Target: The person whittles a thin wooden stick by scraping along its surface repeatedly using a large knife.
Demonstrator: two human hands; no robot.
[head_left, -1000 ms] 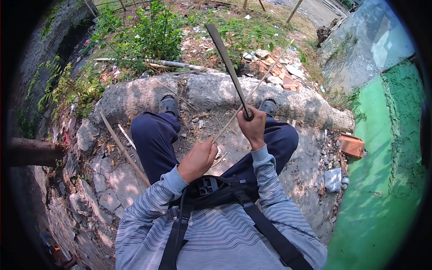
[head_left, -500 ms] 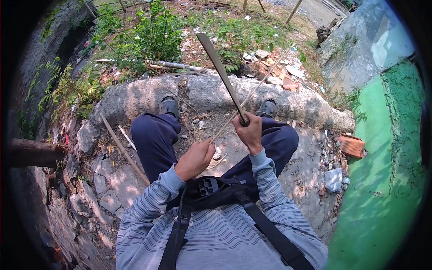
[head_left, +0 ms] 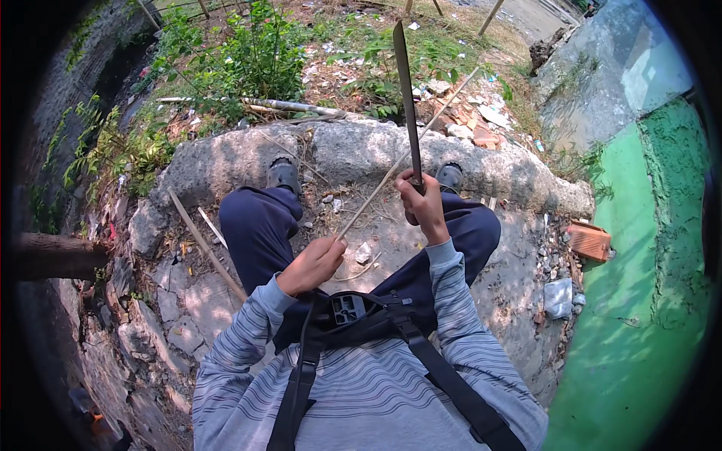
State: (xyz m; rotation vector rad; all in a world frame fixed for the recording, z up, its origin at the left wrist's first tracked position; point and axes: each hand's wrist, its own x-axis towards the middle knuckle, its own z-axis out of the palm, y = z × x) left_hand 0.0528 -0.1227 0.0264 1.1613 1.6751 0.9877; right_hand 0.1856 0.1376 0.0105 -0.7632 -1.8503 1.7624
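Note:
My right hand (head_left: 423, 203) grips the handle of a machete (head_left: 408, 94), its long dark blade pointing up and away from me. Closed around the near end of a thin pale stick (head_left: 377, 189) is my left hand (head_left: 314, 264), held over my lap. The stick slants up to the right and passes behind the machete near the base of the blade. I cannot tell whether blade and stick touch. Both hands are above the ground between my bent knees.
A low concrete kerb (head_left: 353, 154) runs beyond my feet, with plants (head_left: 263, 64) and litter behind it. A curved strip of wood (head_left: 203, 239) lies left of my leg. An orange brick (head_left: 589, 240) sits on the right by the green surface (head_left: 617, 301). A log (head_left: 56, 255) juts in from the left.
The machete has swung from leaning left to nearly upright as my right hand turned and rose slightly. My left hand has drawn the stick a little down and left.

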